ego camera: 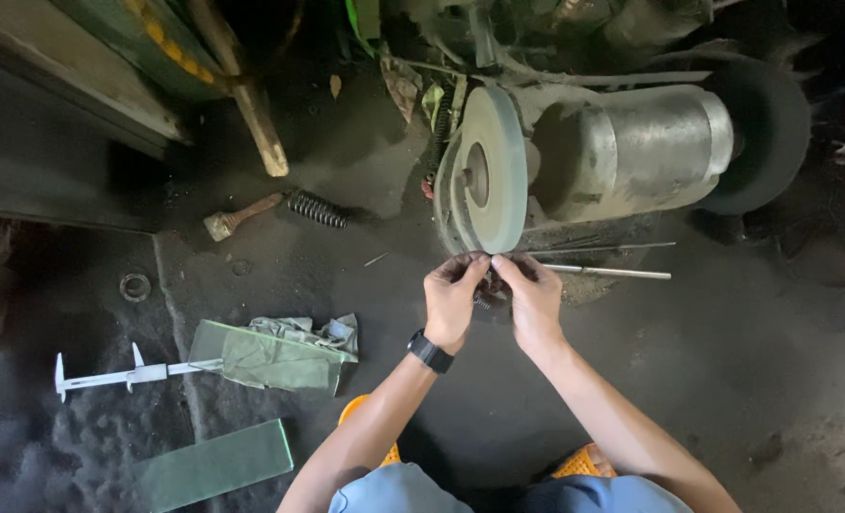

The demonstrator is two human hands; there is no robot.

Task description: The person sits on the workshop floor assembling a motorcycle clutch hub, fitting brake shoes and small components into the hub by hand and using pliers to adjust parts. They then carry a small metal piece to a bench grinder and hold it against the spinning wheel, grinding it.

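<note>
Dim workshop, dusty grey concrete floor.

Spring: small dark coil, mostly hidden between both hands' fingertips, pinched from either side. Only a few coils showed at the lower edge; its axis could not be told. It sat at 6 o'clock of the wheel, just below the rim, touching or nearly so. Wheel: grey-green disc, upright, face turned toward 9 o'clock, mounted on the motor shaft.
</note>
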